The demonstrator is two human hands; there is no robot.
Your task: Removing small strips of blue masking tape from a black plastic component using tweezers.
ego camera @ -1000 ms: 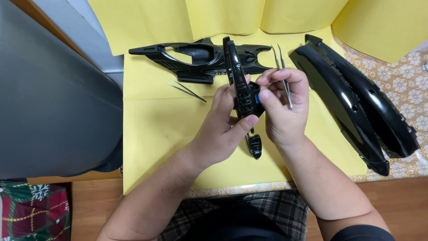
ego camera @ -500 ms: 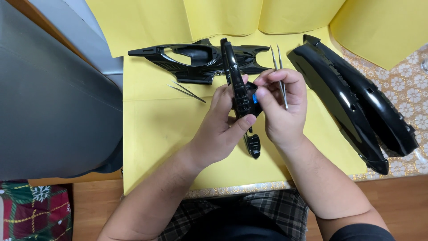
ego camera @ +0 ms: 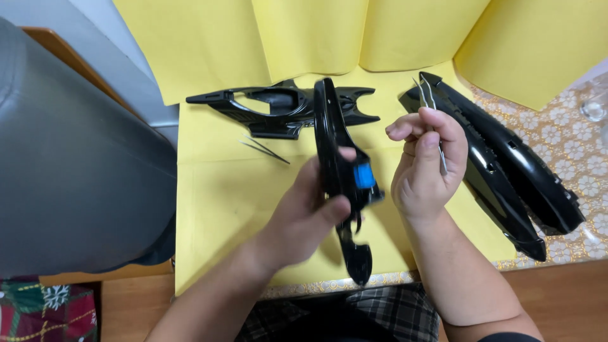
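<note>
Two hands occupied, I judge assembly midway: my left hand (ego camera: 310, 215) grips the black plastic handle (ego camera: 339, 171) above the yellow sheet (ego camera: 215, 209), its blue insert (ego camera: 364, 175) seated, while my right hand (ego camera: 424, 168) pinches tweezers (ego camera: 430, 111) just beside it.

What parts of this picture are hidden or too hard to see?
Head view only:
- Middle of the long black plastic part: covered by the left hand.
- Lower end of the tweezers: inside the right hand.
- Glass: cut off by the right edge.
- Blue piece: too small to identify.
</note>
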